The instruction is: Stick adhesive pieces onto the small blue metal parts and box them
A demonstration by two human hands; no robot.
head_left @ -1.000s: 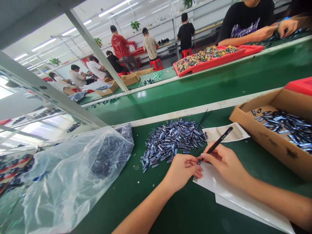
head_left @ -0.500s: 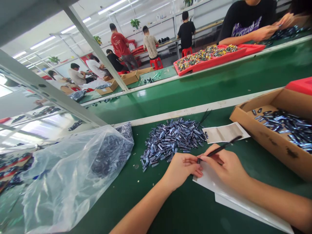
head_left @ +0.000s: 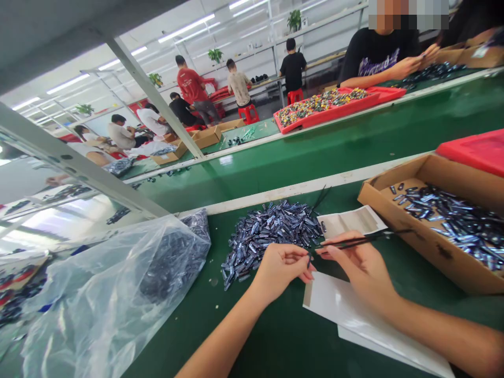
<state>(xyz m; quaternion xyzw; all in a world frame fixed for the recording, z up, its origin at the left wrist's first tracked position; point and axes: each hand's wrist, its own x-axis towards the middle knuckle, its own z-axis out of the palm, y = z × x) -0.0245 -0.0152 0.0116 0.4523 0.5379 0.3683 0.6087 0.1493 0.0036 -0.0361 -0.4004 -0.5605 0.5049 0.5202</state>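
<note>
My left hand (head_left: 280,269) pinches a small dark part (head_left: 308,261) between its fingertips. My right hand (head_left: 360,268) grips black tweezers (head_left: 362,240), whose tips lie close to that part. Just above my hands spreads a heap of small blue-silver metallic parts (head_left: 270,236) on the green bench (head_left: 275,336). A printed paper slip (head_left: 350,221) lies beyond my right hand, and white paper sheets (head_left: 338,310) lie under and below it. To the right, a cardboard box (head_left: 394,184) holds more of the same parts.
A clear plastic bag (head_left: 98,294) of dark parts lies to my left. A white strip edges the bench. Across a green belt, a co-worker's hands (head_left: 409,68) work by a red tray (head_left: 326,107) of mixed parts. Other people stand and sit farther back.
The tweezers have swung from pointing up-right to lying almost level. The whole view has shifted slightly, moving the box and heap left. My left hand still pinches the part.
</note>
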